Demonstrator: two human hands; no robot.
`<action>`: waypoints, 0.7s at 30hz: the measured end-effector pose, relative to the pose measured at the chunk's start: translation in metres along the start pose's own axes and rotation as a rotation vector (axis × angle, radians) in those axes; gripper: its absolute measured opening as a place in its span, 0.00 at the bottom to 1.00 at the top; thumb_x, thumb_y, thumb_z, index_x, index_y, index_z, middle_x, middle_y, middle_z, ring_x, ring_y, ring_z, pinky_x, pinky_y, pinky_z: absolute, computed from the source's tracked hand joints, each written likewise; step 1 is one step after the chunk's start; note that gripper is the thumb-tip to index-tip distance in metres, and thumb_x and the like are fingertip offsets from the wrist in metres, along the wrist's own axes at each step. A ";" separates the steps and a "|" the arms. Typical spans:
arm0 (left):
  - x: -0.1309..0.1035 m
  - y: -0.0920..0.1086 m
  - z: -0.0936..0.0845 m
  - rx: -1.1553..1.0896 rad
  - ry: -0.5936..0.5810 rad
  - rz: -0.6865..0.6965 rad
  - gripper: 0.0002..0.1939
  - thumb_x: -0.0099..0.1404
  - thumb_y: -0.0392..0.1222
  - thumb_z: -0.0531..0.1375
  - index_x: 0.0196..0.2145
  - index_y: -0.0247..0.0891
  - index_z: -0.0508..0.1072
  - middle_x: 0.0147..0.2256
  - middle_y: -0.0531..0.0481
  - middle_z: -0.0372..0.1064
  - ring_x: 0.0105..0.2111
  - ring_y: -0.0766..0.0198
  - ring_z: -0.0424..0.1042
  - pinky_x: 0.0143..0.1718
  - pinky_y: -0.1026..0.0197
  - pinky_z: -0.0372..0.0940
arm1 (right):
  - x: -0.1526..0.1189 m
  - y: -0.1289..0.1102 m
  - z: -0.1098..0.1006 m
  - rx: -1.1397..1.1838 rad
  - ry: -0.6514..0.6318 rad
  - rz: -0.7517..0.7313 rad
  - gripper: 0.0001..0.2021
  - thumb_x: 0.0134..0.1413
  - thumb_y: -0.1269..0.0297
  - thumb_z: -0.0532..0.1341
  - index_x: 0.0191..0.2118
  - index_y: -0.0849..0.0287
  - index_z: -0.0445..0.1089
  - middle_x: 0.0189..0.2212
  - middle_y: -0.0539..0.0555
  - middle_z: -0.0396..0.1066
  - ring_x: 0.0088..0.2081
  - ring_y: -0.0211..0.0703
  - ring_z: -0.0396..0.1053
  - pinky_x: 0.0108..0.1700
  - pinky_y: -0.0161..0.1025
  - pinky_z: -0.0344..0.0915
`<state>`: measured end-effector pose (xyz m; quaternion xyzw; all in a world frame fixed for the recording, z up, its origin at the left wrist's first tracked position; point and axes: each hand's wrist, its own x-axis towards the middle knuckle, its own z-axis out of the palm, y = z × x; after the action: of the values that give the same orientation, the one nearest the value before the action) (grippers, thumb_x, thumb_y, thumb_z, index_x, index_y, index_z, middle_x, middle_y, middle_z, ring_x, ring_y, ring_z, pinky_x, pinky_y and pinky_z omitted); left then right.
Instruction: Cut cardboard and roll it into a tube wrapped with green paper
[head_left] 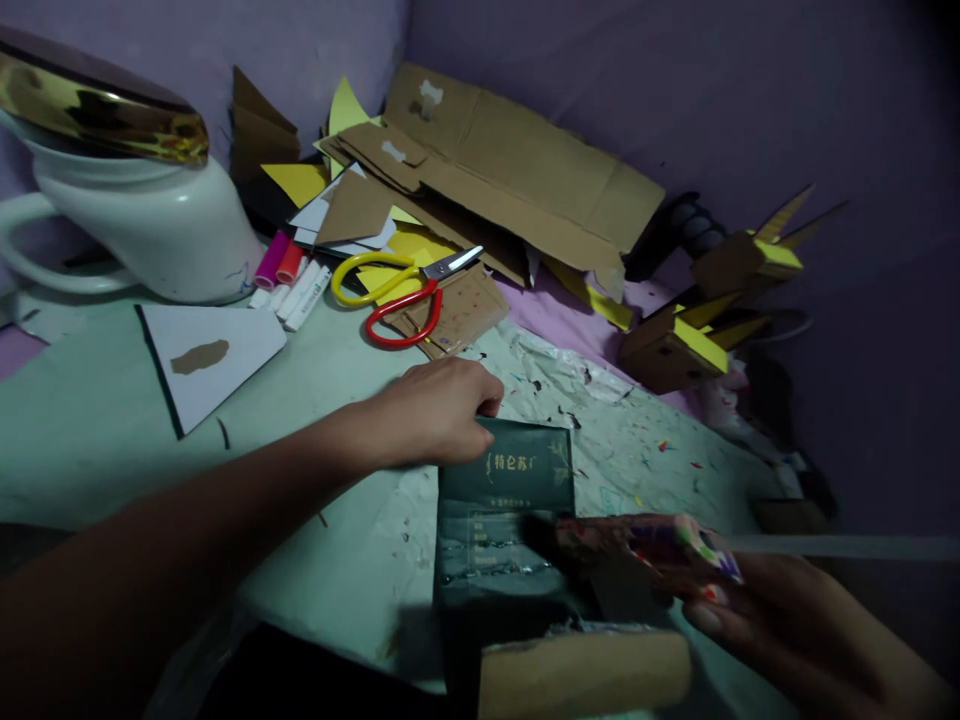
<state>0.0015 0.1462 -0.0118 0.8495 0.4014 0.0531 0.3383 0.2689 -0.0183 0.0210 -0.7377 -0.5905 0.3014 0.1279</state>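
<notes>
Upper left of frame: white mug (165,220) with gold-rimmed lid (105,110); below it, a white card (225,350) bearing a brown patch. Markers (304,295) lie right of the mug, then scissors (435,290), one handle yellow, one red. At centre, the left hand (442,410) is curled closed on the top edge of a dark green card (517,470), thumb against its printed face. The card lies centre to lower centre, long axis running roughly down the frame, with shiny streaks across its face. At bottom, a tan cardboard piece (585,675) overlaps its lower part in view; contact not determinable. Right hand (810,610), lower right, grips what appears to be a patterned glue gun (637,540), dark nose pointing left over the card; cannot tell whether it touches. The card lies left of the right hand; the left hand is nearer, in contact. Far right: small boxes (652,358) with yellow tops.
</notes>
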 end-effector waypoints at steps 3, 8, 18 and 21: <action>0.001 0.000 -0.001 -0.004 -0.021 -0.009 0.02 0.52 0.40 0.60 0.27 0.41 0.71 0.28 0.49 0.71 0.29 0.59 0.68 0.24 0.61 0.53 | -0.001 0.013 -0.004 0.022 -0.200 -0.064 0.12 0.52 0.52 0.60 0.41 0.43 0.77 0.25 0.49 0.75 0.27 0.47 0.75 0.31 0.34 0.73; 0.002 -0.001 -0.001 -0.008 -0.045 -0.024 0.02 0.53 0.40 0.60 0.26 0.40 0.71 0.27 0.50 0.71 0.28 0.61 0.67 0.24 0.62 0.52 | -0.005 0.035 -0.006 0.014 -0.153 -0.098 0.14 0.53 0.53 0.60 0.46 0.44 0.74 0.33 0.51 0.77 0.32 0.48 0.76 0.32 0.33 0.72; 0.003 0.000 0.000 -0.005 -0.044 -0.044 0.03 0.54 0.41 0.61 0.27 0.41 0.71 0.28 0.52 0.70 0.29 0.61 0.68 0.23 0.62 0.52 | -0.014 0.055 -0.005 0.014 -0.103 0.003 0.14 0.53 0.51 0.61 0.44 0.45 0.74 0.31 0.53 0.75 0.29 0.47 0.74 0.30 0.35 0.71; 0.003 0.001 0.000 -0.009 -0.051 -0.051 0.03 0.54 0.40 0.61 0.27 0.41 0.71 0.28 0.52 0.71 0.29 0.61 0.68 0.24 0.62 0.53 | -0.017 0.059 -0.006 0.023 -0.079 0.005 0.14 0.54 0.52 0.61 0.45 0.45 0.73 0.36 0.55 0.76 0.33 0.48 0.74 0.33 0.35 0.71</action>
<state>0.0045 0.1481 -0.0122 0.8384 0.4139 0.0244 0.3538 0.3179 -0.0491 -0.0014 -0.7252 -0.5897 0.3374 0.1119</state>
